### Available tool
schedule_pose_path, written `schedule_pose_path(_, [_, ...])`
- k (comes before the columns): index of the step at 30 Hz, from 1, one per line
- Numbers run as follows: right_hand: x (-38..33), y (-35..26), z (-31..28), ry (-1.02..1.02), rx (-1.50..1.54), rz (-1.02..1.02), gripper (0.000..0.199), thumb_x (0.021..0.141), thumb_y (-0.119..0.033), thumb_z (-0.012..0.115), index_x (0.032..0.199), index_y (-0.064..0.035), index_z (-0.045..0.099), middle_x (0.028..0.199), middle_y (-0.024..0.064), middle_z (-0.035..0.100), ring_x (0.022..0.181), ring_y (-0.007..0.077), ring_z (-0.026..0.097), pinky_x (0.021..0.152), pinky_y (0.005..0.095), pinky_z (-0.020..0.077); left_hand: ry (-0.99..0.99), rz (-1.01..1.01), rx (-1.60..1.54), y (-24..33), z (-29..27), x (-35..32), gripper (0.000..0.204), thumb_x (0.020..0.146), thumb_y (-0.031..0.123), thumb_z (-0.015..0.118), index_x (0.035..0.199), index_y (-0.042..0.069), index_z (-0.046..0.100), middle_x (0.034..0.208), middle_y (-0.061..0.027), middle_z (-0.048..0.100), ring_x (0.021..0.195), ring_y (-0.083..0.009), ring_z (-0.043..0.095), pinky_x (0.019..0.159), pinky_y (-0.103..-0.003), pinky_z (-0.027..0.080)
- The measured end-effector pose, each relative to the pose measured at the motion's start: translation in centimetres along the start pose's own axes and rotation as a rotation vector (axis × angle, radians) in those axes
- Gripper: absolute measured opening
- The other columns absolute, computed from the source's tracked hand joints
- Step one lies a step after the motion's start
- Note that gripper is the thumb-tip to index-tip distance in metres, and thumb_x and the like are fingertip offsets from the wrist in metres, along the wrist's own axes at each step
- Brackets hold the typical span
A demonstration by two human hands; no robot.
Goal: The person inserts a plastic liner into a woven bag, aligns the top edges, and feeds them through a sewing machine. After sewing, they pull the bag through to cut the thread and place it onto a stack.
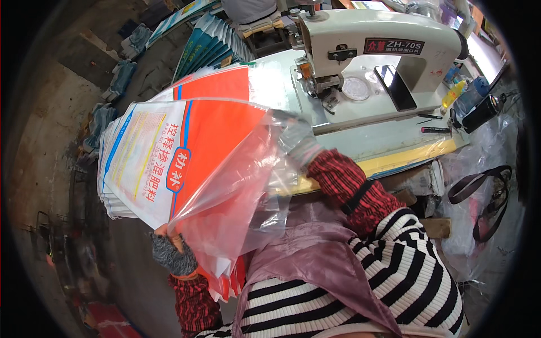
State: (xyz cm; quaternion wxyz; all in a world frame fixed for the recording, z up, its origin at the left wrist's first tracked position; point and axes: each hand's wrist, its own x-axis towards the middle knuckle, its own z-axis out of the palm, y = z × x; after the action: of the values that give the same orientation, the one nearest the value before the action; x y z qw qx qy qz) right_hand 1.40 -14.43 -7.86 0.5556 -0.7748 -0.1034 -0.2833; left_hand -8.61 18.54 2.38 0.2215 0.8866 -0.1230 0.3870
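A printed woven sack (220, 127), orange and white with blue bands, lies on top of a stack of similar sacks (119, 209) before me. A clear plastic liner (225, 197) spreads over its near side and drapes toward my lap. My left hand (176, 252), in a grey knitted glove with bare fingertips, pinches the near edge of the sack, where the liner's corner meets it. My right hand (300, 139), in a pale grey glove, is closed around the liner at the sack's right corner; its fingertips are partly hidden.
A white industrial sewing machine (389, 25) stands on the table at the back right, with a black phone (395, 87) on its bed. Nearby are a marker (435, 130), a yellow bottle (453, 94) and a black flask (482, 114). Folded green sacks (208, 45) stand behind.
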Motion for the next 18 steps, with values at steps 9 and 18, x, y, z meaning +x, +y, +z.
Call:
schedule_pose_path(9, [1.6,-9.7,-6.4,0.515,-0.627,-0.373,0.027,0.067,-0.017,0.069,0.088,-0.0058,0.057,0.086,0.0081,0.054,0.082,0.0253,0.054,0.072,0.0363,0.0437,0.01,0.033,0.057,1.1,-1.2,0.0,0.019,0.089,0.018,0.054,0.082,0.0,0.057,0.066,-0.007,0.053,0.06,-0.0129,0.05,0.059,-0.027,0.044])
schedule_pose_path(18, [-4.7,-10.2,2.3,-0.774,-0.482,-0.227,0.015,0.076,-0.016,0.053,0.084,-0.005,0.059,0.078,0.0129,0.063,0.074,0.0272,0.062,0.07,0.0347,0.0488,0.073,-0.039,-0.042,1.4,-2.6,-1.5,0.012,0.089,0.009,0.05,0.09,0.0,0.057,0.07,-0.0059,0.053,0.059,-0.0115,0.048,0.057,-0.026,0.043])
